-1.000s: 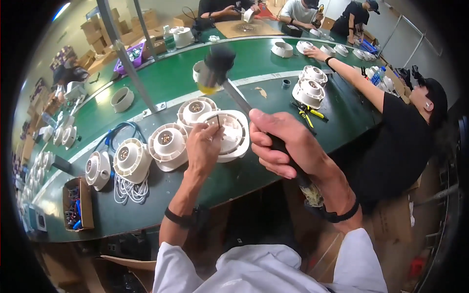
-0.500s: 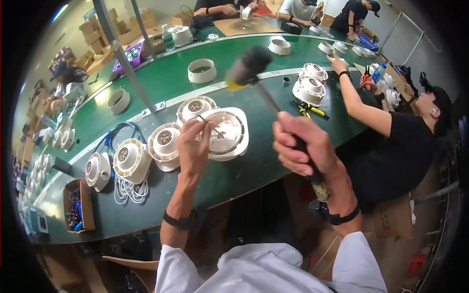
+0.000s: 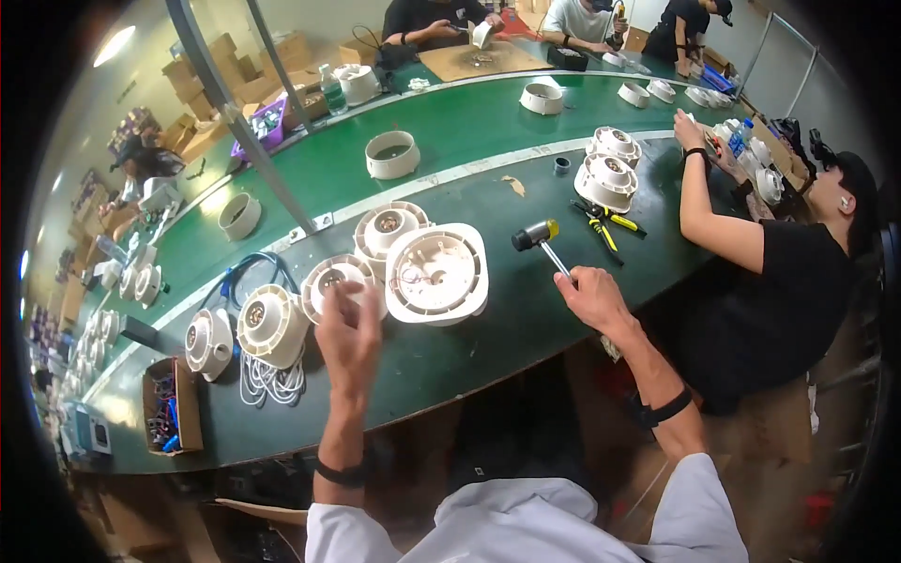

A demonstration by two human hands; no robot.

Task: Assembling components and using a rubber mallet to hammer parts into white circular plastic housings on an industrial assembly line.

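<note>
My right hand (image 3: 595, 298) is closed around the handle of a mallet (image 3: 554, 255) with a black and yellow head. The mallet head is low, just above or on the green bench. My left hand (image 3: 349, 342) is raised in front of a round white fan-like housing (image 3: 324, 279). Motion smears its fingers, so I cannot tell whether they hold anything. Between the hands lies a larger white housing (image 3: 437, 272), its hollow side up, with thin wires and a central hole inside. Behind it sits another white housing (image 3: 389, 228) with a copper-coloured centre.
Yellow-black pliers (image 3: 610, 221) lie beside stacked white housings (image 3: 606, 183). Left are more housings (image 3: 270, 324), white cable (image 3: 272, 378) and a cardboard box (image 3: 193, 405) of parts. A metal post (image 3: 246, 122) rises at the bench edge. A co-worker (image 3: 765, 267) sits at right.
The mallet has come down from its raised, blurred position toward the bench. My left hand has moved left off the large housing; the thin metal rod it held no longer shows.
</note>
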